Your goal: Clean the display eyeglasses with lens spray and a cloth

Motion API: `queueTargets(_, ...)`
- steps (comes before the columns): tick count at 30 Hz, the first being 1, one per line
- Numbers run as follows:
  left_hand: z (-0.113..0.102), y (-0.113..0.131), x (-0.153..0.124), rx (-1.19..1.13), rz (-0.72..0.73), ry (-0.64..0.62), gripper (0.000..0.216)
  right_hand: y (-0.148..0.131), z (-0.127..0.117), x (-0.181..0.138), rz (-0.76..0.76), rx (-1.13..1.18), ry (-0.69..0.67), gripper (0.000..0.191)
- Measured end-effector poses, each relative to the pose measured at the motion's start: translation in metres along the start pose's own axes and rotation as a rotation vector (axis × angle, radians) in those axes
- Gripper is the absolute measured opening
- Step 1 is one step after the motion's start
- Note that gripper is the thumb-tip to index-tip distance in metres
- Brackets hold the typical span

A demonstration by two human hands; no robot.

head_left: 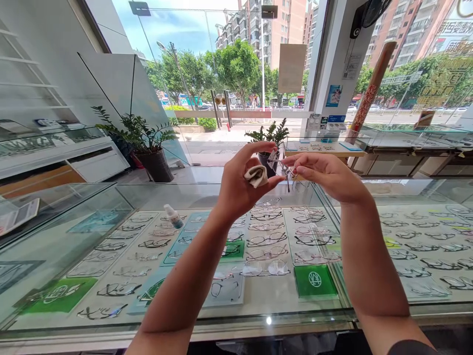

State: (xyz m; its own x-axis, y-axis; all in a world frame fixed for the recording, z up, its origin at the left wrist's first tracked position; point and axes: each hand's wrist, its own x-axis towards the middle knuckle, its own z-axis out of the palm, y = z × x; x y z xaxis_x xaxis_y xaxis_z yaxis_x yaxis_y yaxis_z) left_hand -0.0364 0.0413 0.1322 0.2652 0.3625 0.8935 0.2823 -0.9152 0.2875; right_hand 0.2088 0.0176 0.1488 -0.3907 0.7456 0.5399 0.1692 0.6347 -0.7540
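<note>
Both hands are raised above the glass counter with a thin-framed pair of eyeglasses (pixel 287 170) between them. My left hand (pixel 236 182) holds one side of the glasses between thumb and index finger. Its other fingers curl around a rolled beige cloth (pixel 256 176) against the palm. From the other side, my right hand (pixel 321 173) pinches the frame with thumb and fingers. A small tag or lens edge shows near the left fingertips; I cannot make out which.
Below is a glass display counter (pixel 177 190) with several rows of eyeglasses inside. A small white spray bottle (pixel 173 216) stands on its top, left of my left forearm. Green cards (pixel 315 281) lie among the frames. Beyond are potted plants (pixel 157 165) and a glass door.
</note>
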Motion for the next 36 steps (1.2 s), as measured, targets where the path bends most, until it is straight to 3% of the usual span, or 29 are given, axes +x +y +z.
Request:
queueTargets(8,0.007,0.004,0.001,-0.116,-0.093,-0.094,0.067,0.004,-0.002,-0.014,0.116,0.082,0.063,0.025)
queueTargets(12,0.014,0.01,-0.001,-0.158,-0.177,-0.177,0.06,0.013,-0.007,-0.05,0.215,0.007,0.247,0.026)
queueTargets(15,0.018,0.03,-0.005,-0.154,-0.289,-0.355,0.022,0.017,-0.004,-0.089,0.262,-0.003,0.446,0.026)
queueTargets(18,0.032,0.06,-0.016,-0.195,-0.356,-0.618,0.035,0.016,0.013,-0.127,0.285,-0.037,0.641,0.026)
queueTargets(20,0.05,0.078,-0.028,-0.245,-0.391,-0.692,0.041,0.012,0.028,-0.146,0.275,-0.11,0.737,0.027)
queueTargets(24,0.091,0.096,-0.053,-0.372,-0.502,-0.594,0.044,0.005,0.06,-0.172,0.195,-0.374,0.877,0.021)
queueTargets(27,0.11,0.097,-0.068,-0.496,-0.633,-0.536,0.046,0.005,0.083,-0.182,0.142,-0.512,0.97,0.016)
queueTargets(30,0.112,0.095,-0.082,-0.562,-0.757,-0.478,0.05,0.005,0.104,-0.19,0.128,-0.539,0.967,0.015)
queueTargets(32,0.104,0.092,-0.088,-0.546,-0.787,-0.434,0.051,0.002,0.112,-0.194,0.124,-0.518,0.891,0.021)
queueTargets(36,0.062,0.087,-0.09,-0.352,-0.719,-0.46,0.046,0.007,0.096,-0.202,0.116,-0.473,0.651,0.022)
